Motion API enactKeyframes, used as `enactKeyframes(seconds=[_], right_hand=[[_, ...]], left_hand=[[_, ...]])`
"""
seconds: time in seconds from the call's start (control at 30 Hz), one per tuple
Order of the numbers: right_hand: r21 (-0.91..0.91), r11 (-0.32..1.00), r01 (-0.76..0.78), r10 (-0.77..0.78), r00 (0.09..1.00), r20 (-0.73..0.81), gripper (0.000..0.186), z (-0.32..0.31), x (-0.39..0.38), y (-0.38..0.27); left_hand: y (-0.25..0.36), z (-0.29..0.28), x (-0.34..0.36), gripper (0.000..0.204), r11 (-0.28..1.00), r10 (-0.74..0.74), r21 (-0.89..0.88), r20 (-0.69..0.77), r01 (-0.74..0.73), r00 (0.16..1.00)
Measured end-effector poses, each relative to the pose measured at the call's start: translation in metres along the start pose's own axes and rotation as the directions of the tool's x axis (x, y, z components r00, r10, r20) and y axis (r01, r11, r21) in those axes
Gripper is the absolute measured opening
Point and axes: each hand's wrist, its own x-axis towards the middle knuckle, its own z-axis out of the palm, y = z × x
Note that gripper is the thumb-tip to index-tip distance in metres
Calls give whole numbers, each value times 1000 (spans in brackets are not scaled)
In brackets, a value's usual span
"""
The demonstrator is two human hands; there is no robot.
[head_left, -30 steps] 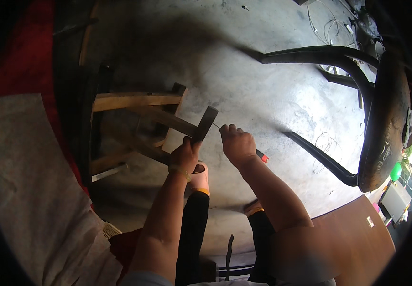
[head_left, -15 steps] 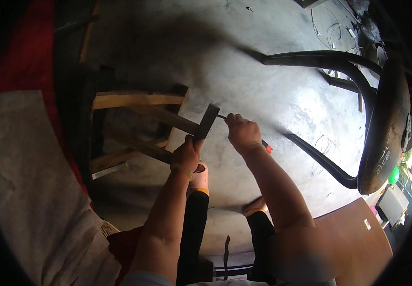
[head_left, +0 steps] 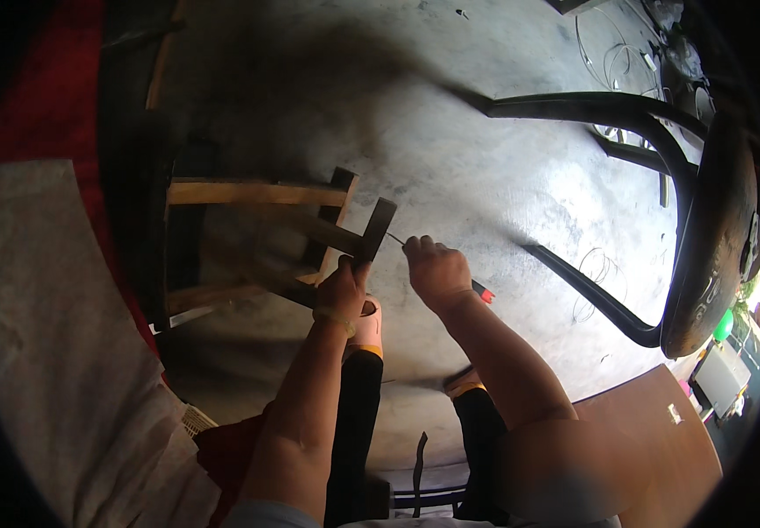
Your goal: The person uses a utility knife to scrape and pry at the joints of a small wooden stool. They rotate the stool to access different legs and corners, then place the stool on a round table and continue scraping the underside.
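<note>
Dark wood makes up the short bar point(head_left: 378, 231) in the middle, and a long wooden rail point(head_left: 336, 236) runs off to its left. The left hand point(head_left: 345, 286) has its grip wrapped around the near end, probably to stop any wobbling. On the right, the right hand point(head_left: 439, 271) has its grip curled snugly around a thin tool point(head_left: 484, 292) with a red end. Its rod points left at the bar's side, so it seems held to line up with it; whether the tip touches, nobody can tell. Farther left is a pale wooden frame point(head_left: 248, 191), maybe joined on, maybe not. To the right, a black chair point(head_left: 705, 238) lies tipped on the floor point(head_left: 503, 194).
</note>
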Motion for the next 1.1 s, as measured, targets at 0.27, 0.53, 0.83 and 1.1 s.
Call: enactKeyframes(seconds=[0.27, 0.53, 0.83, 1.1], right_hand=[[-14, 1000, -14, 16, 995, 95, 8, 16, -15, -6], [73, 981, -180, 160, 963, 218, 7, 39, -49, 7], [136, 962, -239, 188, 933, 307, 11, 100, -48, -4], [255, 906, -337, 276, 929, 247, 19, 145, -69, -3]], left_hand=[[-23, 46, -12, 46, 992, -22, 128, 132, 5, 991], [-16, 56, -7, 51, 975, -175, 182, 255, 130, 951], [-25, 58, -17, 50, 948, -207, 292, 270, 125, 940], [-15, 53, -17, 45, 918, -329, 325, 307, 226, 893]])
